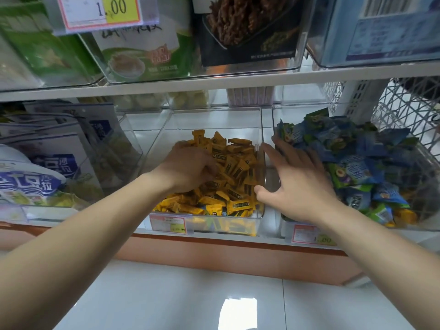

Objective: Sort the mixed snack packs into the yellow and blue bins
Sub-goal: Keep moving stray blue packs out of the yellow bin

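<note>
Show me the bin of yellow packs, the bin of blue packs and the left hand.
bin of yellow packs [214, 120]: head view, clear back wall.
bin of blue packs [289, 114]: head view, clear back wall.
left hand [190, 167]: head view, back of the hand.

Bare left forearm [95, 222], bare right forearm [371, 239], bare left hand [188, 167], bare right hand [300, 186], slim fingers [289, 153]

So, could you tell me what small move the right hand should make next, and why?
Probably move the right hand toward the front of the blue bin and pick out a yellow pack there. That hand is open and empty beside that bin, and several lie among the blue packs at its front. The left hand is busy in the yellow bin.
</note>
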{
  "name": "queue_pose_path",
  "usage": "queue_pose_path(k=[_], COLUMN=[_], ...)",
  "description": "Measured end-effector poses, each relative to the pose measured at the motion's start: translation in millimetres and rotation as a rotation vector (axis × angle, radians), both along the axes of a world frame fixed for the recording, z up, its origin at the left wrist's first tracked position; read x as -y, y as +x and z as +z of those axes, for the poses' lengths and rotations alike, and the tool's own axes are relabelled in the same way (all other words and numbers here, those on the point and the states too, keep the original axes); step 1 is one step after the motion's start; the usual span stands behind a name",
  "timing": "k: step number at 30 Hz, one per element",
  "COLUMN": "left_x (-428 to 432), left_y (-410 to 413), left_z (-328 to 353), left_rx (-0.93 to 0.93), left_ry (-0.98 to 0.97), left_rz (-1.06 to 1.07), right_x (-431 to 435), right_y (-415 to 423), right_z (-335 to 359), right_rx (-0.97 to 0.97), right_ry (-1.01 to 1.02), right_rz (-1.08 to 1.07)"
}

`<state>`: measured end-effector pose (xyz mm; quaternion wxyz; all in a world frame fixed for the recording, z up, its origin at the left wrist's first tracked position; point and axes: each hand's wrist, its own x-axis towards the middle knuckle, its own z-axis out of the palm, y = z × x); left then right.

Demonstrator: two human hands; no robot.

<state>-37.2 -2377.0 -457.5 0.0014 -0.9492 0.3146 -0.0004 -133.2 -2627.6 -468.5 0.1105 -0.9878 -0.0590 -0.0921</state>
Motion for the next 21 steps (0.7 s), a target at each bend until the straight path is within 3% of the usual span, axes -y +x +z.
queue_pose_path(k=[3, 6, 9, 12, 17, 21], left_x=[6.8, 5.4, 4.1, 6.4, -8.1, -13.2], left_y=[-12.1, -15.2, -14.0, -10.5, 9.7, 10.6], left_z=[-1.5, -6.9, -13.4, -19.2, -11.2, -4.0], left_rx=[-0.282, -0.481, -0.33, -0.212, -0.08, 0.008], left_ry=[-0.214, -0.049, 0.077, 0.048, -0.106, 0.024], left_rz=[-0.041, -0.057, -0.105, -0.122, 0.057, 0.099], right_x=[0.3, 0.5, 0.8, 1.1, 1.6, 1.3], right_y=[0.4, 0.9, 1.0, 0.6, 0.2, 0.3], right_z=[-0.1, -0.5, -0.9, -0.9, -0.3, -0.8], right_rx=[0.003, -0.003, -0.007, -0.011, -0.012, -0.01], right_ry=[-0.02, -0.026, -0.02, -0.013, -0.009, -0.01], right_rz=[-0.003, -0.003, -0.002, -0.001, 0.002, 0.004])
